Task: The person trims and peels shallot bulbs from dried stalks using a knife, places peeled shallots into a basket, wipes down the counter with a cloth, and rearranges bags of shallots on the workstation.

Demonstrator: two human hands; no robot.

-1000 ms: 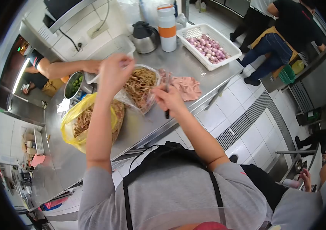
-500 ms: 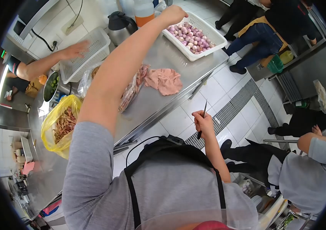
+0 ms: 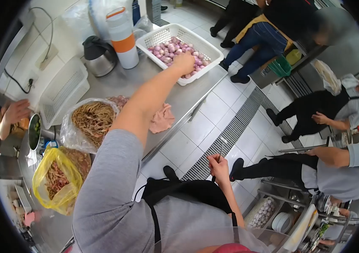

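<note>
My left hand [image 3: 184,63] reaches down into a white perforated basket [image 3: 148,39], among many small purple shallots [image 3: 169,47]. Its fingers look curled, and their tips are hidden, so what they hold does not show. Lower down, away from the table, my right hand [image 3: 218,168] is closed round the dark handle of a small knife [image 3: 220,152], its thin blade pointing up. Beneath my left forearm lies a crumpled pink cloth [image 3: 162,119] on the steel table [image 3: 192,99].
Bags of dried brown strands [image 3: 93,122] and reddish pieces in yellow plastic [image 3: 57,179] stand left. Behind are an empty white basket [image 3: 63,95], a steel jug [image 3: 99,57] and an orange-banded bottle [image 3: 124,50]. A co-worker's hand [image 3: 17,110] shows far left; several people stand right.
My left hand has moved from the basket's edge down into the shallots. My right hand keeps hold of the knife. The view has shifted, and the co-worker's hand at left has drawn back.
</note>
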